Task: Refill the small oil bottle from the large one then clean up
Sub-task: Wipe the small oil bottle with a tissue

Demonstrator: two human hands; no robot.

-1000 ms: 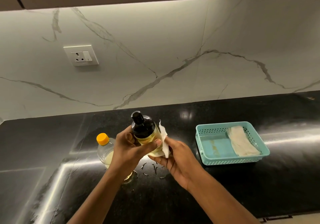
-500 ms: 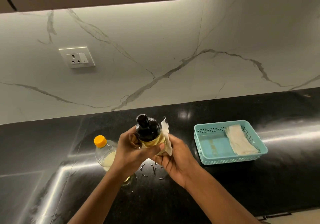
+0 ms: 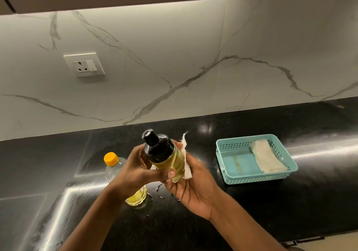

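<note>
The small oil bottle, clear with yellow oil and a black pump top, is held above the counter, tilted to the left. My left hand grips its side. My right hand presses a white tissue against the bottle's right side and base. The large oil bottle, clear with an orange cap and a little yellow oil at its bottom, stands on the counter behind my left wrist, partly hidden.
Small oil drops lie on the black counter beneath my hands. At the right sits a teal plastic basket with a folded white tissue inside. A wall socket is on the marble backsplash.
The small bottle has tilted further left and my right hand with the tissue has slid along its side. The large bottle and basket stay put.
</note>
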